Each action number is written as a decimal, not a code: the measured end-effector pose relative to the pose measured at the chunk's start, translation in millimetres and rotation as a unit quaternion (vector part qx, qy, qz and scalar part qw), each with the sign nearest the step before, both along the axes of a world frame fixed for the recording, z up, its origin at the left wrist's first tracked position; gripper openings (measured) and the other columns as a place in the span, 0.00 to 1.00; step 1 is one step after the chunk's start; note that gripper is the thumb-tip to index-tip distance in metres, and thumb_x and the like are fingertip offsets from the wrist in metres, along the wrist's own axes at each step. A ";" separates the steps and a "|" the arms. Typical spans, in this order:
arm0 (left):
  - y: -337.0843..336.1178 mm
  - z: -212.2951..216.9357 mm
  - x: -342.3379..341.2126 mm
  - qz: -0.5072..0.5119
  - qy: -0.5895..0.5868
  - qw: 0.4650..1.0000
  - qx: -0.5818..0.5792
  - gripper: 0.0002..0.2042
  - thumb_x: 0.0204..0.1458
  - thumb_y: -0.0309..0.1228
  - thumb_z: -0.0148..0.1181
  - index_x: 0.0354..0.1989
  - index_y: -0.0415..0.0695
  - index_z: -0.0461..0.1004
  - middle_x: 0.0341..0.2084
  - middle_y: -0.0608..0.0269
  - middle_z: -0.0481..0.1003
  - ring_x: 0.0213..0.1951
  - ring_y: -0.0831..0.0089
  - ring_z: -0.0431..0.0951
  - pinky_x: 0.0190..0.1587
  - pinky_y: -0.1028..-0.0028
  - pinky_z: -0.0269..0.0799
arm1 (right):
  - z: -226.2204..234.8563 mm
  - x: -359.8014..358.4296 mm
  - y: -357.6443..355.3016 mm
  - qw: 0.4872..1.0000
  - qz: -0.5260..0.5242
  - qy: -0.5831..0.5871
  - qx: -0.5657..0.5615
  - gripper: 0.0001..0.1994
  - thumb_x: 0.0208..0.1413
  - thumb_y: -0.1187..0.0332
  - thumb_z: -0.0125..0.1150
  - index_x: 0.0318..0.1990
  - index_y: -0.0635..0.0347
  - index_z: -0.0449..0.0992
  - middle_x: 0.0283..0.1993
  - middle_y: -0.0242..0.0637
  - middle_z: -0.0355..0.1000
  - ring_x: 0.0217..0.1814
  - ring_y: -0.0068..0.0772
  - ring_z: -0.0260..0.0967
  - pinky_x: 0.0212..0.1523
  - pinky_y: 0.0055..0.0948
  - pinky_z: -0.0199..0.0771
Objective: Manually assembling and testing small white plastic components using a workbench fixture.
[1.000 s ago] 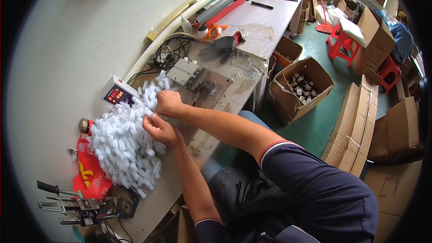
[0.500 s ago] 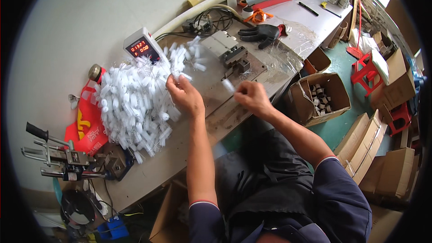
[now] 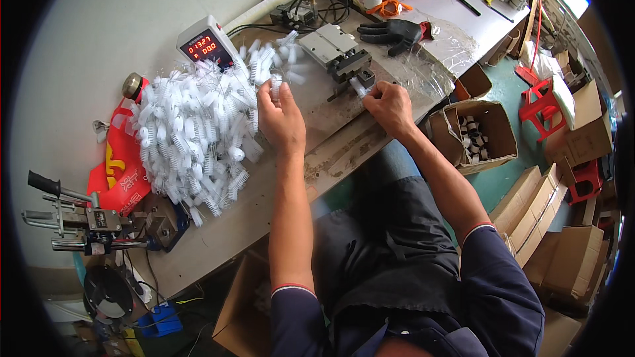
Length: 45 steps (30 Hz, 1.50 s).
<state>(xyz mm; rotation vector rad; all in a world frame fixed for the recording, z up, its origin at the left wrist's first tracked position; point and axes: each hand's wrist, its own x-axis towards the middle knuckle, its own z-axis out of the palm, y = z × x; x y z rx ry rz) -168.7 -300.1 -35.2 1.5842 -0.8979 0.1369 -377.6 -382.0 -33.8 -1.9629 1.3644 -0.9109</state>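
Observation:
Between the fingertips of my left hand is a small white bristle brush, at the right edge of a big heap of similar brushes. My right hand pinches another small white brush, whose far end sits at the front jaws of a small metal clamping fixture. Whether the jaws grip that brush I cannot tell. Behind the heap stands a white counter box with a lit red display.
A black work glove lies beyond the fixture. At the left table end stands a lever-handled toggle clamp, near a red bag. Right of the table, a cardboard box holds short white-and-dark pieces. Hoses run along the wall.
My right hand has carried its brush forward and right, up to the fixture's jaws. My left hand has risen slightly and moved right from the heap's edge. The whole view has shifted a little.

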 end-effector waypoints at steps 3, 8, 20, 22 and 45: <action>-1.3 2.6 -3.8 -0.001 -0.011 1.000 0.012 0.17 0.64 0.38 0.59 0.53 0.37 0.74 0.39 0.53 0.79 0.32 0.61 0.78 0.38 0.64 0.74 | -1.5 -0.2 1.2 1.000 -0.008 -0.010 -0.002 0.09 0.46 0.65 0.64 0.29 0.63 0.81 0.29 0.47 0.80 0.34 0.47 0.80 0.40 0.41 0.78; -3.6 1.3 -3.2 0.012 -0.024 1.000 0.001 0.17 0.63 0.39 0.60 0.52 0.39 0.75 0.38 0.54 0.80 0.30 0.62 0.78 0.37 0.64 0.74 | -1.1 3.2 4.4 1.000 -0.016 -0.023 -0.003 0.09 0.46 0.65 0.64 0.29 0.63 0.81 0.28 0.46 0.80 0.33 0.45 0.80 0.40 0.40 0.78; -2.0 0.6 -3.6 0.010 -0.024 1.000 0.007 0.14 0.63 0.36 0.62 0.50 0.39 0.76 0.33 0.60 0.79 0.30 0.70 0.76 0.36 0.69 0.73 | -4.7 7.4 5.4 0.999 -0.040 -0.028 -0.022 0.10 0.46 0.64 0.64 0.28 0.64 0.80 0.26 0.46 0.78 0.30 0.44 0.78 0.38 0.40 0.77; -1.9 1.0 -3.7 0.009 -0.029 1.000 0.008 0.14 0.63 0.36 0.62 0.50 0.39 0.76 0.34 0.59 0.80 0.30 0.69 0.76 0.37 0.68 0.74 | -3.6 8.3 6.3 0.999 -0.046 -0.010 -0.021 0.11 0.45 0.64 0.64 0.28 0.64 0.80 0.26 0.47 0.78 0.31 0.45 0.78 0.39 0.40 0.77; -6.1 -1.6 -2.9 0.011 -0.080 0.996 0.049 0.13 0.60 0.37 0.64 0.46 0.40 0.76 0.36 0.55 0.79 0.33 0.57 0.78 0.38 0.61 0.74 | -5.5 13.2 2.2 0.995 -0.052 -0.079 -0.023 0.09 0.48 0.65 0.64 0.30 0.63 0.81 0.25 0.44 0.78 0.28 0.39 0.78 0.36 0.36 0.77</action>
